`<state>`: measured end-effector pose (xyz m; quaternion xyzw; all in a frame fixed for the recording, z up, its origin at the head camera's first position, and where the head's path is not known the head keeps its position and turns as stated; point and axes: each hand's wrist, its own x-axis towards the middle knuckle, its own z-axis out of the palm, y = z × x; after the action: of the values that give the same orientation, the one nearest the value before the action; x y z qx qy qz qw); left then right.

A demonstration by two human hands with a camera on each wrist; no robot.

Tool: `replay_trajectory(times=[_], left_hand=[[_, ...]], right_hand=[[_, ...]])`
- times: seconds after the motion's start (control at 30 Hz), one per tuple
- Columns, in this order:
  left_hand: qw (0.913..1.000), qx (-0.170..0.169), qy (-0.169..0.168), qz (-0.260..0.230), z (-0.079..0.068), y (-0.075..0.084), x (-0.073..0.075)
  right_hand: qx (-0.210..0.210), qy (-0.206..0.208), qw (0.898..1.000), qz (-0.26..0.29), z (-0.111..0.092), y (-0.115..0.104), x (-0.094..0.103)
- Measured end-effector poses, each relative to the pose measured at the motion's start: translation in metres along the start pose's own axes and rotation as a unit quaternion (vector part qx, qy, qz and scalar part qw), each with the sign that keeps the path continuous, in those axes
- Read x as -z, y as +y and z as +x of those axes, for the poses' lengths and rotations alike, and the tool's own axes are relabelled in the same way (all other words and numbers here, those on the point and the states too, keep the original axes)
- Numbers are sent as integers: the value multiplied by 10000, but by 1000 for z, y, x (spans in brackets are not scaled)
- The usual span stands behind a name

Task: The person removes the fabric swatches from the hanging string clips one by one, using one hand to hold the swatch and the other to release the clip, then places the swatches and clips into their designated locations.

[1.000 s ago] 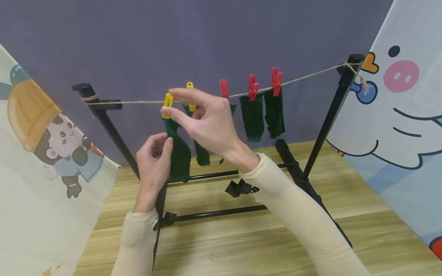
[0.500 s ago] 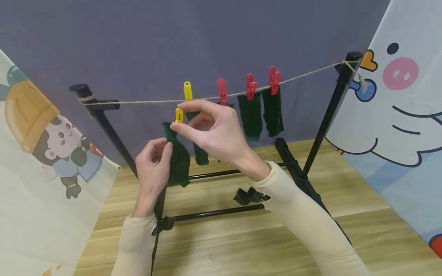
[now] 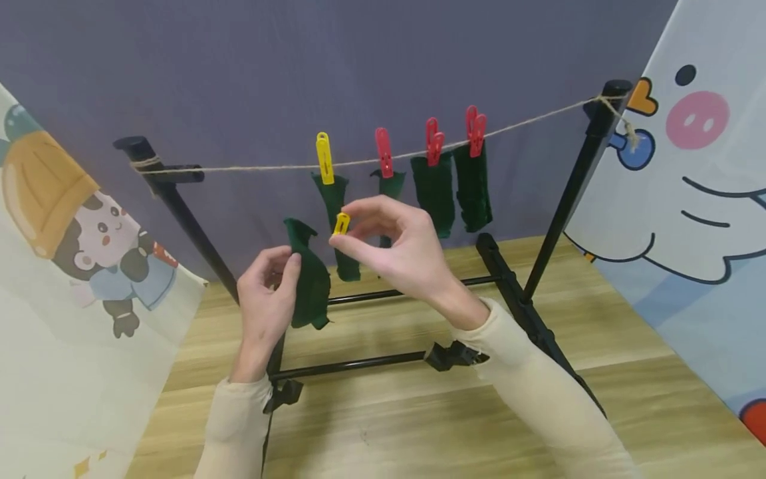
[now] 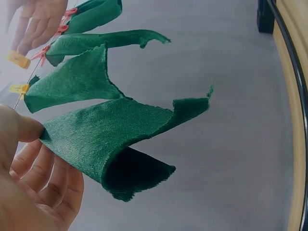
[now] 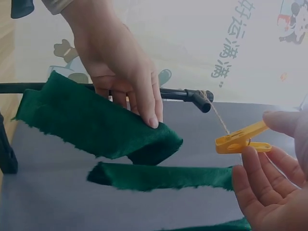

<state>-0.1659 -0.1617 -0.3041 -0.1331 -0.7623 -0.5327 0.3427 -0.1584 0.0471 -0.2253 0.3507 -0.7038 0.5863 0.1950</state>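
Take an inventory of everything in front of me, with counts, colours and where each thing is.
Wooden surface: one, light brown, underneath everything
Frame: one, black, standing on the wooden surface
String: one, tan, stretched between the frame's posts
Pegged cloths: four, dark green, hanging from the string
Loose cloth: one, dark green, unpegged, below the string
Red pegs: three, red, on the string
Upper yellow peg: one, yellow, on the string
Loose yellow peg: one, yellow, off the string
Backdrop: one, grey-purple, behind the frame
Cartoon panels: two, pale, one each side
Sleeves: two, cream, on the arms
Left hand: one, holding the loose cloth
Right hand: one, pinching the loose yellow peg
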Motion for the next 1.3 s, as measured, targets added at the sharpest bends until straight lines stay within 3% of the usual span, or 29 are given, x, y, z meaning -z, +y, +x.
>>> replay_trajectory(times=[0.43, 0.7, 0.9, 1.1, 1.3], left_hand=[[9999, 47, -150, 8, -13, -9, -2], [9988, 200, -320, 312, -27, -12, 4], [9975, 232, -484, 453, -39, -15, 9], [9969, 111, -591, 512, -48, -18, 15], [9948, 201, -728, 686, -59, -21, 21]], right_hand=[[-291, 239, 9992, 129, -36, 29, 19], [-581, 341, 9973, 304, -61, 72, 33], [-809, 409, 9951, 388, -79, 91, 43], [-1228, 482, 9905, 387, -95, 101, 55], [-1579, 443, 9861, 252, -109, 108, 65]])
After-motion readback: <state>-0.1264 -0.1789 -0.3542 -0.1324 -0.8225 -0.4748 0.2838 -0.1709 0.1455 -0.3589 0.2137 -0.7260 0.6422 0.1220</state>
